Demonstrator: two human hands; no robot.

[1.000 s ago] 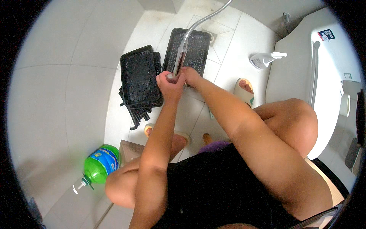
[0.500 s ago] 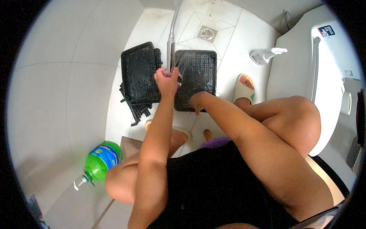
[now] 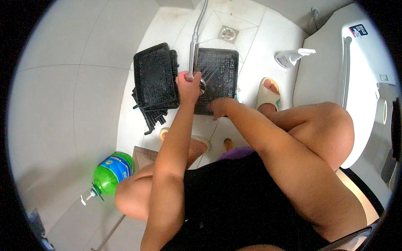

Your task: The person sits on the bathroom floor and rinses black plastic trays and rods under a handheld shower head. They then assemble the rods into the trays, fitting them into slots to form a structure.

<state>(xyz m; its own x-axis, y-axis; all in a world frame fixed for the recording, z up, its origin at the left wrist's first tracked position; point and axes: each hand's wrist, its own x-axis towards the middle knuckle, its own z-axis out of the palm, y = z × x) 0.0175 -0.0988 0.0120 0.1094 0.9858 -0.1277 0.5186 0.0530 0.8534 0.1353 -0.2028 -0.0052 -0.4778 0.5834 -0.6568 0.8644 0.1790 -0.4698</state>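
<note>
My left hand (image 3: 189,87) is closed around a chrome shower head (image 3: 193,62), whose metal hose runs up past the top edge of the picture. Thin jets of water fall from it onto a black perforated plastic panel (image 3: 220,69) lying on the tiled floor. At the panel's near edge is my right hand (image 3: 221,108), blurred by motion, so how its fingers lie cannot be made out. Left of the shower head, more black perforated panels (image 3: 155,77) rest in a wet stack, with several black tubes (image 3: 153,119) sticking out from beneath.
A floor drain (image 3: 228,34) lies beyond the panel. To the right stand a white spray bottle (image 3: 289,58) and a white bathtub-like fixture (image 3: 322,62). A large green pump bottle (image 3: 111,173) is at lower left. My slippered foot (image 3: 269,92) flanks the panel.
The wet panel has slid slightly away from me. My left hand and the shower head have shifted a little to the right, while my right hand stays by the near edge.
</note>
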